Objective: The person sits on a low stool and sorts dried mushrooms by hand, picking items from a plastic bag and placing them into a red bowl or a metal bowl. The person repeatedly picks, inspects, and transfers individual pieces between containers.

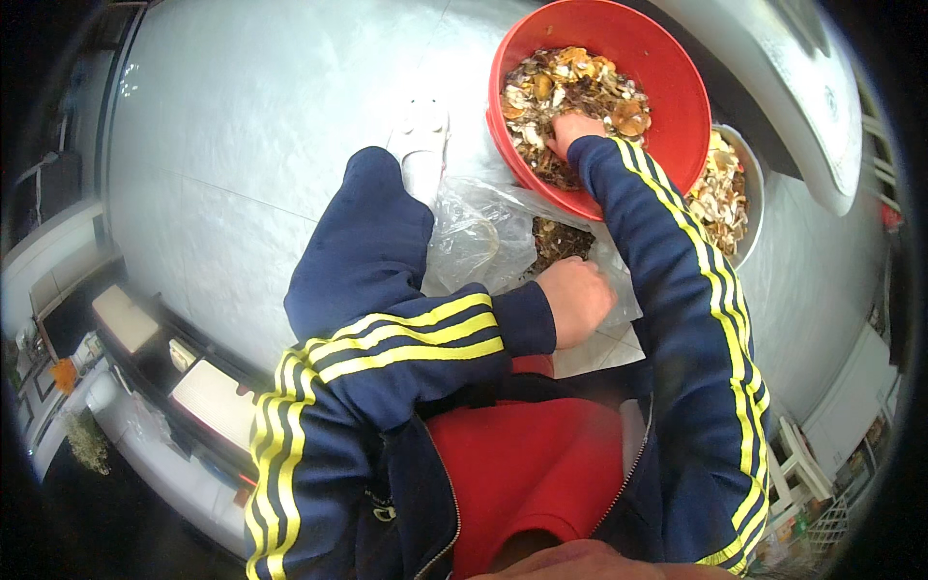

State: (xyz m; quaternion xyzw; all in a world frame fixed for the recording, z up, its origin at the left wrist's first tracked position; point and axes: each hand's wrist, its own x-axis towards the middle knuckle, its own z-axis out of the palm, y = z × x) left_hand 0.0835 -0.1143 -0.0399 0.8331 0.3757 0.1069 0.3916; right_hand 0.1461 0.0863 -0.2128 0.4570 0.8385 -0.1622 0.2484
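Observation:
My right hand reaches into a red plastic bucket, its fingertips buried in a mix of chopped, mushroom-like pieces, white, orange and brown, with dark stringy bits. Whether those fingers grasp anything is hidden. Nearer my body, my left hand is curled into a fist at the near edge of a clear plastic bag, and appears to grip that edge. Dark brown crumbly matter lies in the bag's mouth, just beyond the fist. The bag rests on the floor against the bucket.
Beside the bucket on the right stands a pale round container of similar light pieces. A curved white fixture overhangs at upper right. My white shoe is on the grey floor, left of the bag. A white stool stands at lower right.

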